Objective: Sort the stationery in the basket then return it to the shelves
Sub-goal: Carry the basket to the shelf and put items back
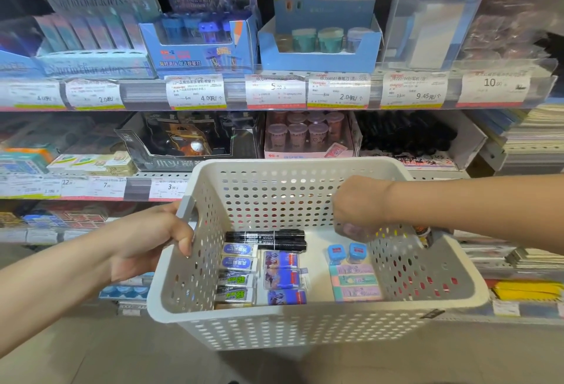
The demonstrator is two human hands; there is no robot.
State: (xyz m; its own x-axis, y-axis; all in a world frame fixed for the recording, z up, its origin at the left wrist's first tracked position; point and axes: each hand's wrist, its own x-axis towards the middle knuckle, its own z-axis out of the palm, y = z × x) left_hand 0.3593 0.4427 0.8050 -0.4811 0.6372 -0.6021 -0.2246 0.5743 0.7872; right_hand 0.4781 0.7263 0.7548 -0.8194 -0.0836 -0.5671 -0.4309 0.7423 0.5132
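My left hand point(158, 238) grips the basket point(320, 316) rim, my right hand point(357, 205) pinches something blurred just above the sorted erasers point(355, 281); if the pinch slips, it could scatter those rows

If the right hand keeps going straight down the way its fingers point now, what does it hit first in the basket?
Probably the two small blue sharpeners, which lie just below the right hand, ahead of the pastel erasers. Depth is unclear; it could land on bare basket floor beside them.

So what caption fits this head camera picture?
Left hand holds the white basket of sorted stationery; right hand reaches in.
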